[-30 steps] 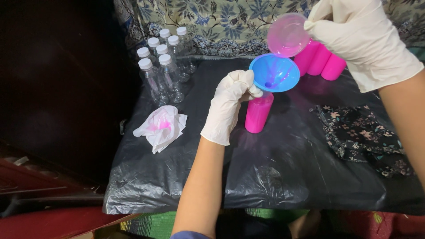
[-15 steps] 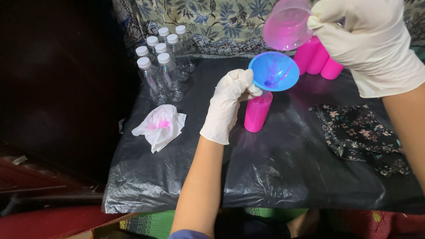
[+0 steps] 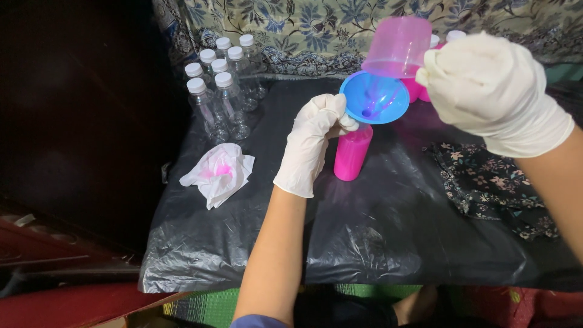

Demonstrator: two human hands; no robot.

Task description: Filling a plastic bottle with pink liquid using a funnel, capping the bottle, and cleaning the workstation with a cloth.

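Gloves cover both my hands: my left hand (image 3: pixel 313 143) pinches the blue funnel (image 3: pixel 375 97) that sits in the pink bottle (image 3: pixel 352 152) on the black sheet (image 3: pixel 364 231). My right hand (image 3: pixel 492 91) is shut around a pink cup (image 3: pixel 398 47), tipped just over the funnel. Clear bottles (image 3: pixel 221 91) and a stained tissue (image 3: pixel 218 173) sit to the left.

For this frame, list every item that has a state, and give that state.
Pink bottle: upright, uncapped, full of pink liquid, under the funnel.
Blue funnel: seated in the bottle mouth, steadied by the left hand.
Pink cup: tilted over the funnel, held by the right hand.
Clear bottles: upright, capped, empty.
Tissue: crumpled, stained pink.
Black plastic sheet: spread over the table, wrinkled.
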